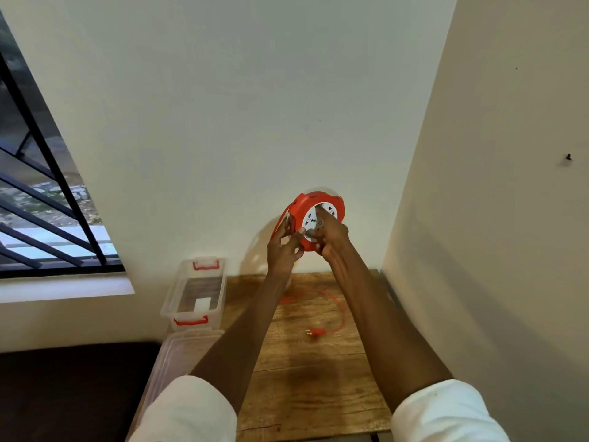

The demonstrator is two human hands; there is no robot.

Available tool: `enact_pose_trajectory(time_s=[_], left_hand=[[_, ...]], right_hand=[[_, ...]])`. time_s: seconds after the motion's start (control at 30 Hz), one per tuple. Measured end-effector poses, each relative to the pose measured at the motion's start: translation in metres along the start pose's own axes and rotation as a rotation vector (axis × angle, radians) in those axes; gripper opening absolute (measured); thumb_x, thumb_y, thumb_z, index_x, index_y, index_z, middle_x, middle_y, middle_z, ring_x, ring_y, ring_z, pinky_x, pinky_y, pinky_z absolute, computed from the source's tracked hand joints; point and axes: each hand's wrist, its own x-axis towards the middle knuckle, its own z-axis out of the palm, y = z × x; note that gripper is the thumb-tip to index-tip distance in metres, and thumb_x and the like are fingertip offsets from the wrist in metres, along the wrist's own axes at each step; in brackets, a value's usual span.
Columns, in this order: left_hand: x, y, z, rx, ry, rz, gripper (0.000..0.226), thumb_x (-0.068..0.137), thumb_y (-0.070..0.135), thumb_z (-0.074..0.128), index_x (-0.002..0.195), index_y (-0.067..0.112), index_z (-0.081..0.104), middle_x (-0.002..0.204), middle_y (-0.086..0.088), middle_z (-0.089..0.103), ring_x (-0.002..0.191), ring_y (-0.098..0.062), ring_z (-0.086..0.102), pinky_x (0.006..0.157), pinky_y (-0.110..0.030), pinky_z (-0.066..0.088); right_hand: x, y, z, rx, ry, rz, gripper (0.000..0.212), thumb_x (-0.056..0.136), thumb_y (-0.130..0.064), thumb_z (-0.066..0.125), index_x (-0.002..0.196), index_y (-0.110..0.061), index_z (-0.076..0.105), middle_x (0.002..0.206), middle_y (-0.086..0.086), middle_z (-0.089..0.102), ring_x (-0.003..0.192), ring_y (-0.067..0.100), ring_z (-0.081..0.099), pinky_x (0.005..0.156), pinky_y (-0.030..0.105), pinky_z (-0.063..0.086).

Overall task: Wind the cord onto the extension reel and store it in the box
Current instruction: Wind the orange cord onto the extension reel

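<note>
I hold a round red extension reel (310,202) with a white socket face up in the air, in front of the wall and above the table. My left hand (283,247) grips its left rim, thumb on the white face. My right hand (331,234) grips the reel's lower right side, fingers curled over the white centre. The thin red cord (338,309) drops from the reel's left side and loops loosely on the wooden table (306,378), ending in a red plug (314,332). A clear plastic box (194,293) with red clasps stands open at the table's left edge.
The box's clear lid (178,355) lies flat in front of the box. A dark cushioned surface (70,387) lies to the lower left. A barred window (41,186) is on the left. Walls close in behind and on the right.
</note>
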Motion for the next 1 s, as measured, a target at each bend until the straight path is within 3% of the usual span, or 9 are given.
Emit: enact_pose_trajectory(time_s=[0.1, 0.17, 0.33, 0.43, 0.5, 0.6, 0.7, 0.8, 1.0], left_hand=[[-0.003, -0.002, -0.003, 0.041, -0.024, -0.002, 0.030, 0.086, 0.035, 0.076, 0.111, 0.044, 0.062, 0.107, 0.023, 0.066, 0.102, -0.013, 0.066, 0.068, -0.019, 0.060], [-0.002, -0.001, -0.006, 0.062, -0.024, 0.007, 0.037, 0.086, 0.036, 0.075, 0.119, 0.041, 0.060, 0.111, 0.018, 0.065, 0.100, -0.014, 0.066, 0.067, -0.020, 0.060], [0.011, 0.011, -0.015, 0.079, -0.082, 0.000, 0.053, 0.090, 0.038, 0.071, 0.139, 0.025, 0.054, 0.127, -0.001, 0.066, 0.105, -0.027, 0.070, 0.072, -0.035, 0.063], [0.018, 0.021, -0.016, 0.107, -0.081, -0.009, 0.057, 0.089, 0.038, 0.071, 0.142, 0.024, 0.052, 0.130, -0.003, 0.065, 0.109, -0.030, 0.068, 0.071, -0.035, 0.063], [0.023, 0.024, -0.020, 0.139, -0.095, -0.029, 0.058, 0.089, 0.040, 0.071, 0.141, 0.024, 0.052, 0.129, -0.005, 0.066, 0.107, -0.031, 0.069, 0.072, -0.037, 0.064], [0.029, 0.030, -0.029, 0.196, -0.141, -0.099, 0.057, 0.088, 0.041, 0.072, 0.139, 0.023, 0.054, 0.125, -0.010, 0.067, 0.098, -0.033, 0.071, 0.070, -0.041, 0.064], [0.035, 0.035, -0.035, 0.292, -0.194, -0.169, 0.055, 0.088, 0.039, 0.073, 0.136, 0.020, 0.058, 0.121, -0.016, 0.068, 0.094, -0.037, 0.071, 0.072, -0.046, 0.064], [0.037, 0.035, -0.042, 0.335, -0.212, -0.215, 0.053, 0.087, 0.037, 0.074, 0.134, 0.018, 0.059, 0.117, -0.016, 0.070, 0.094, -0.039, 0.071, 0.078, -0.052, 0.062], [0.032, 0.027, -0.037, 0.325, -0.212, -0.231, 0.055, 0.087, 0.038, 0.074, 0.135, 0.018, 0.058, 0.117, -0.014, 0.070, 0.095, -0.038, 0.071, 0.081, -0.054, 0.061]], right_hand=[[0.000, 0.007, -0.011, -0.074, -0.062, 0.008, 0.058, 0.086, -0.053, 0.069, 0.126, -0.013, 0.056, 0.110, 0.012, 0.074, 0.060, 0.014, 0.070, 0.043, 0.019, 0.048], [0.002, 0.009, -0.019, -0.217, -0.057, -0.064, 0.055, 0.086, -0.056, 0.067, 0.123, -0.015, 0.058, 0.110, 0.007, 0.074, 0.068, 0.014, 0.070, 0.046, 0.021, 0.048], [0.012, 0.007, -0.036, -0.984, 0.184, -0.621, 0.048, 0.089, -0.064, 0.054, 0.105, -0.023, 0.073, 0.104, -0.002, 0.076, 0.084, 0.018, 0.070, 0.076, 0.033, 0.057], [0.010, -0.002, -0.041, -1.100, 0.274, -0.871, 0.035, 0.091, -0.057, 0.055, 0.098, -0.027, 0.070, 0.103, -0.004, 0.073, 0.084, 0.020, 0.071, 0.074, 0.037, 0.059], [0.011, -0.009, -0.046, -1.289, 0.201, -1.093, 0.023, 0.092, -0.042, 0.061, 0.111, -0.028, 0.066, 0.121, 0.000, 0.065, 0.095, 0.022, 0.068, 0.075, 0.038, 0.059], [0.016, -0.016, -0.052, -1.689, -0.066, -1.331, 0.051, 0.081, -0.019, 0.077, 0.128, -0.029, 0.060, 0.142, 0.008, 0.051, 0.114, 0.032, 0.059, 0.081, 0.042, 0.057], [0.017, -0.021, -0.054, -1.904, -0.273, -1.493, 0.061, 0.076, -0.011, 0.079, 0.131, -0.028, 0.060, 0.143, 0.016, 0.050, 0.120, 0.038, 0.055, 0.082, 0.046, 0.053], [0.016, -0.023, -0.056, -2.074, -0.345, -1.520, 0.070, 0.082, -0.012, 0.075, 0.142, -0.035, 0.049, 0.147, 0.018, 0.045, 0.123, 0.037, 0.052, 0.085, 0.046, 0.051], [0.023, -0.014, -0.051, -2.313, -0.302, -1.481, 0.086, 0.085, -0.026, 0.077, 0.152, -0.039, 0.026, 0.149, 0.027, 0.039, 0.128, 0.040, 0.049, 0.093, 0.048, 0.047]])
